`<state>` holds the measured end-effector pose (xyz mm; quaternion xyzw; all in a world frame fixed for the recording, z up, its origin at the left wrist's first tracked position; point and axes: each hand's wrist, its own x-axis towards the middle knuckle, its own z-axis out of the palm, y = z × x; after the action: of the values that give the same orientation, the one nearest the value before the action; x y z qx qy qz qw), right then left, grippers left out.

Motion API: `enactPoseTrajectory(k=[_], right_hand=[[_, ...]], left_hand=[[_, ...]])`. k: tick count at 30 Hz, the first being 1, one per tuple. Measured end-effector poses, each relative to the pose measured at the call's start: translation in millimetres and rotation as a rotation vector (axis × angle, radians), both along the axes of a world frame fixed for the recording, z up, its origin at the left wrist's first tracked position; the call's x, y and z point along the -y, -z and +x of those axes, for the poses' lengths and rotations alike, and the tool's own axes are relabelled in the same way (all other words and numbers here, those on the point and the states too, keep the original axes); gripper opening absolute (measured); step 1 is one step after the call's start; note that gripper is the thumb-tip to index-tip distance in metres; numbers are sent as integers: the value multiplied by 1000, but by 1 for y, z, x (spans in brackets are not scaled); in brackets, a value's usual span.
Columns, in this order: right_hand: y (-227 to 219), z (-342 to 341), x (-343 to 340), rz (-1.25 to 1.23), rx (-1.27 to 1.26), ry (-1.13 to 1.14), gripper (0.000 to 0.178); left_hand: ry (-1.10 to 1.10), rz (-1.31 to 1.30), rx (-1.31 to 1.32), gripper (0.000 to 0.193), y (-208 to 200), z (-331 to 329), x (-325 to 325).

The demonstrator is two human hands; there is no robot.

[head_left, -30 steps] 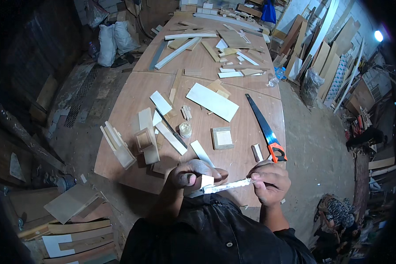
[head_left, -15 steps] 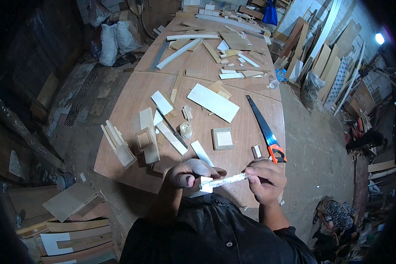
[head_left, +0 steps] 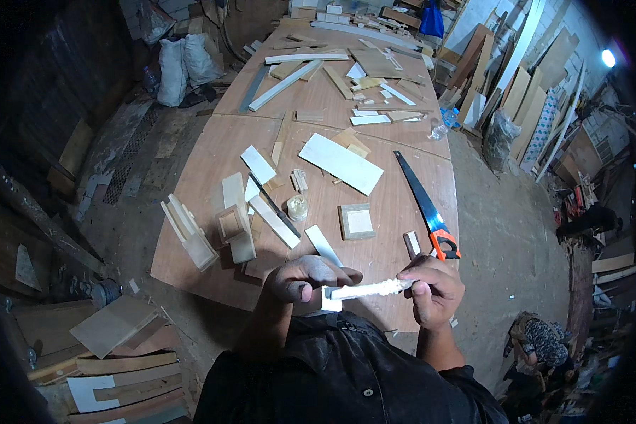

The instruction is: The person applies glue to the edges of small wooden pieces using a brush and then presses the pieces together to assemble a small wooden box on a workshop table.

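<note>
Close to my chest, my left hand (head_left: 309, 275) is closed around a small pale wooden block (head_left: 325, 300). My right hand (head_left: 434, 286) pinches one end of a thin stick (head_left: 367, 290) coated in lumpy white paste. The stick's other end meets the top of the block, by my left fingers. Beyond my hands on the table stands a small open jar (head_left: 297, 209) of pale paste. A square wooden piece with a pale centre (head_left: 357, 222) lies to its right. Just past my right hand is a small wood offcut (head_left: 412, 244).
A handsaw (head_left: 425, 205) with an orange handle lies along the table's right side. Wooden assemblies (head_left: 190, 233) stand at the left edge. A white board (head_left: 341, 163) and several strips lie farther back. Another person (head_left: 540, 346) is low on the right.
My right hand has moved slightly right, and the stick now lies more level. More of its lumpy white coating shows near my right fingers. My left hand keeps its grip on the block.
</note>
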<state>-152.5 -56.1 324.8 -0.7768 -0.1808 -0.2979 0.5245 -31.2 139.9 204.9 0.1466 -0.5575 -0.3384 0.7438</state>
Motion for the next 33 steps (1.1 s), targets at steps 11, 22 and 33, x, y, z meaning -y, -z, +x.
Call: enactPoseTrajectory(k=[11,22,33], right_hand=[[-1,-7,3,112,-139,-7,15],[-1,-3,0,86,-113,-76,24],[2,4,-5,-57,-147,62,19]], left_hand=[[42,56,151,65,-29,9,1],[124,-37,128,59,-39,10,7],[-125,218,117,64,25,7,-23]])
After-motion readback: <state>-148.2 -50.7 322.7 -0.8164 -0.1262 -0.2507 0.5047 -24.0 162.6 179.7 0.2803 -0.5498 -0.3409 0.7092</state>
